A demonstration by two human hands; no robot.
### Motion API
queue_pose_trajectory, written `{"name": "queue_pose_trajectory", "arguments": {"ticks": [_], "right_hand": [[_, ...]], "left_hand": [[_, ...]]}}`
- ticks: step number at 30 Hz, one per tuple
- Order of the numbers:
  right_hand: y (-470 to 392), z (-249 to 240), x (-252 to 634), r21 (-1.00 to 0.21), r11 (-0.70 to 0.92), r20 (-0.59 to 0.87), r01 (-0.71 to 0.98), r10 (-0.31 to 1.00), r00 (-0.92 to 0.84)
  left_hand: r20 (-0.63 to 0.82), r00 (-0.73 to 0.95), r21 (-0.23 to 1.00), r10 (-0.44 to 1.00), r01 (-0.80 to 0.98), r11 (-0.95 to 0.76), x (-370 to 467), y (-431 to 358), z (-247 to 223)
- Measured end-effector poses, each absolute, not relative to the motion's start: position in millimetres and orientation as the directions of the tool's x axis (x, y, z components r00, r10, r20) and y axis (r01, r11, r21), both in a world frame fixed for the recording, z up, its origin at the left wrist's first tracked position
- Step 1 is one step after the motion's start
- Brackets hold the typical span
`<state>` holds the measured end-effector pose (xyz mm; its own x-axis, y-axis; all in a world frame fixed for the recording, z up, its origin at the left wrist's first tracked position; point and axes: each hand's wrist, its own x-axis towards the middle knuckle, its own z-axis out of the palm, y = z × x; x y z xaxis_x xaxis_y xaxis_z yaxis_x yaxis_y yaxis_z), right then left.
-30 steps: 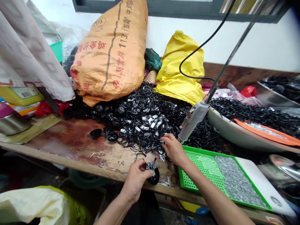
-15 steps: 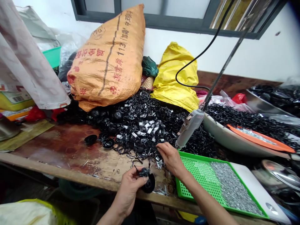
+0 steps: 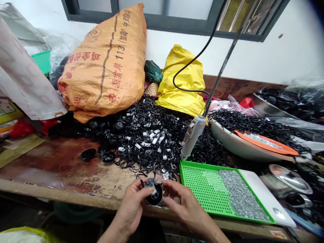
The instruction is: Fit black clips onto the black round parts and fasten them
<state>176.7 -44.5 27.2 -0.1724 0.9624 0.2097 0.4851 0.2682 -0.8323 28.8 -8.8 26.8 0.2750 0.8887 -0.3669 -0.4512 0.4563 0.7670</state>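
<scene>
My left hand (image 3: 131, 202) grips a round black plastic cup-shaped part (image 3: 155, 195) above the table's front edge, its thumb pressed on the inside. Dark small pieces (image 3: 149, 182) sit at the cup's upper left, by the fingertips. Close against the cup's right side is my right hand (image 3: 183, 200), thumb and fingers curled toward each other. Whatever lies between those fingers is too small and dark to name. Just beyond both hands spreads a heap of small black and white plastic parts (image 3: 152, 138), with two black cups (image 3: 88, 154) at its left edge.
A grey electric screwdriver (image 3: 193, 135) hangs by the heap. To the right lie a green perforated tray (image 3: 202, 189) with many small metal pieces, a white basin (image 3: 227, 141) of black parts and an orange dish (image 3: 265, 143). Behind stand an orange sack (image 3: 108, 67) and a yellow bag (image 3: 181, 81).
My right hand has come from the heap's edge down and left to the cup in my left hand. The cup's open side now faces me more. The view has shifted right.
</scene>
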Motion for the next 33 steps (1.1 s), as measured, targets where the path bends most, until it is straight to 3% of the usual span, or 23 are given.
{"name": "queue_pose_trajectory", "arguments": {"ticks": [4, 7, 9, 11, 14, 18, 24, 33], "right_hand": [[-47.3, 19.5, 177.7, -0.567, 0.487, 0.452, 0.664, 0.858, -0.243], [-44.8, 12.3, 179.1, -0.385, 0.44, 0.499, 0.812, 0.839, -0.218], [-43.7, 13.1, 181.8, -0.328, 0.371, 0.486, 0.869, 0.855, -0.181], [-43.9, 19.0, 184.3, -0.371, 0.3, 0.497, 0.879, 0.863, -0.085], [-46.4, 31.1, 182.9, -0.555, 0.297, 0.487, 0.777, 0.873, 0.014], [-50.5, 35.3, 173.9, -0.651, 0.372, 0.441, 0.661, 0.895, -0.068], [-54.0, 24.4, 172.2, -0.589, 0.5, 0.517, 0.634, 0.837, -0.18], [-55.0, 24.6, 174.4, -0.362, 0.669, 0.683, 0.649, 0.665, -0.304]], "left_hand": [[-0.445, 0.316, 0.673, 0.838, -0.499, 0.546, 28.5, -0.6, 27.9], [-0.446, 0.35, 0.66, 0.823, -0.492, 0.567, 30.5, 0.2, 30.9], [-0.447, 0.355, 0.663, 0.821, -0.485, 0.571, 31.3, 0.0, 32.1], [-0.451, 0.35, 0.667, 0.821, -0.479, 0.571, 31.6, 0.0, 31.7], [-0.451, 0.368, 0.665, 0.813, -0.47, 0.581, 32.5, 0.2, 28.8], [-0.425, 0.413, 0.664, 0.805, -0.463, 0.588, 32.5, -0.1, 24.5], [-0.465, 0.418, 0.661, 0.78, -0.423, 0.62, 27.9, -0.7, 24.7], [-0.524, 0.512, 0.614, 0.68, -0.326, 0.719, 27.1, 2.5, 29.8]]}}
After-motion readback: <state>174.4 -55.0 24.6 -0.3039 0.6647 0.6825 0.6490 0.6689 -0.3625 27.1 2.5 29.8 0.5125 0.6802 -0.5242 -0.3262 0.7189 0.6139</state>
